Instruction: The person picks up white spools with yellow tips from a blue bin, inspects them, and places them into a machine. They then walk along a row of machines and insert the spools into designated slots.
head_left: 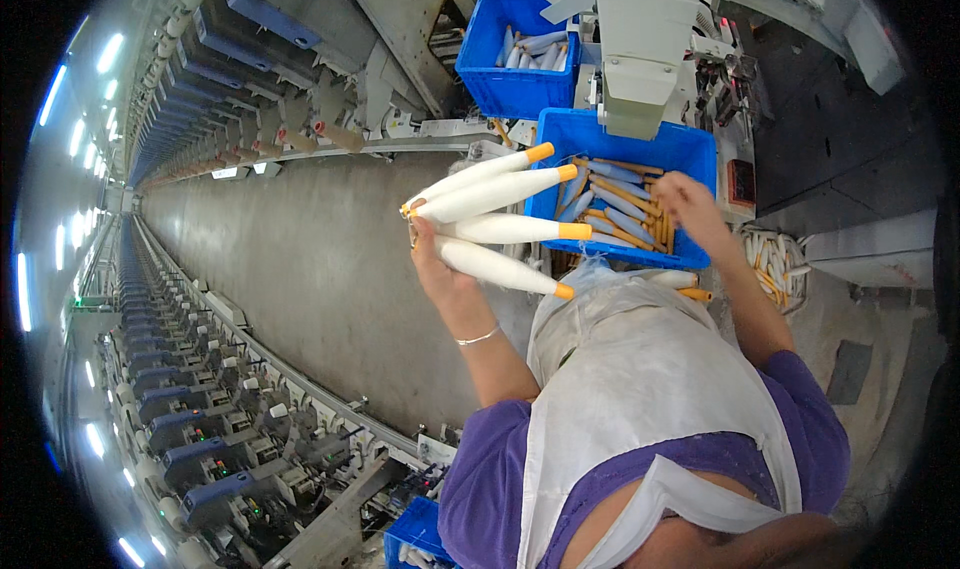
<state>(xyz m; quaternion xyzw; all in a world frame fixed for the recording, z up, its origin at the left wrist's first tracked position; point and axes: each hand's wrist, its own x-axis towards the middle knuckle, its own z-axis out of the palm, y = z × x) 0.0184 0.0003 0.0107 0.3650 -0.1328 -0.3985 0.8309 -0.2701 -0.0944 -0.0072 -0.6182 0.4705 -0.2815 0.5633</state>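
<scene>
Left hand (432,259) clamps four white bobbins (495,214) fanned out; right hand (685,201), grip unclear, reaches into the blue bin (690,149) and should pick singly.

Four white yarn bobbins (495,214) with orange tips, fanned out from the left hand (437,259), beside the blue crate's (690,149) left wall.

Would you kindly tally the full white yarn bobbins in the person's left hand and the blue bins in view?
White yarn bobbins fanned in the left hand: 4
Blue bins, near, far, lower edge: 3
Total: 7
The right hand reaches into the near bin.
</scene>
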